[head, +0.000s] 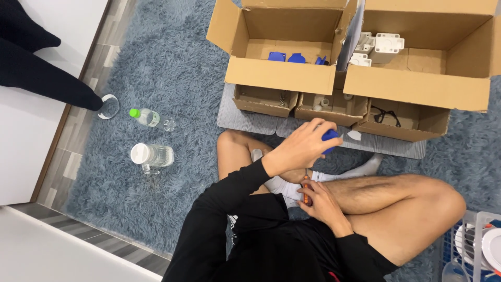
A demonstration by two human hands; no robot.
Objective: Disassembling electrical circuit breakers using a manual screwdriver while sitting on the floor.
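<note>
Your fingers (313, 127) on the left hand (302, 146) curl tight around a small blue part (330, 140), held just above your crossed legs and close to the row of small boxes. Your right hand (322, 202) sits lower, in your lap, fingers wrapped around an orange-handled screwdriver (305, 191) that stands nearly upright between hand and sock.

You sit cross-legged on a shaggy grey-blue rug (172, 68), which runs to a strip of grey wood-look floor (78, 125) at the left and a white surface beyond it. Another person's dark-clad leg (42, 78) reaches in from the upper left, the foot beside a small white ring (108, 106) at the rug's edge.

Two clear plastic bottles lie on the rug well left of you: one with a green cap (147, 117), one with a white cap (151, 155).

Ahead of you stand two large open cardboard boxes. The left box (282, 75) holds several blue parts (287, 57); the right box (417, 86) holds white plastic pieces (378, 46). In front of them, on a grey ribbed mat (250, 122), sit three small open cardboard boxes (331, 108) in a row; the rightmost one holds something black and wiry (386, 115), the others small items too dim to tell. At the lower right corner a white basket (469, 245) carries white round pieces.
</note>
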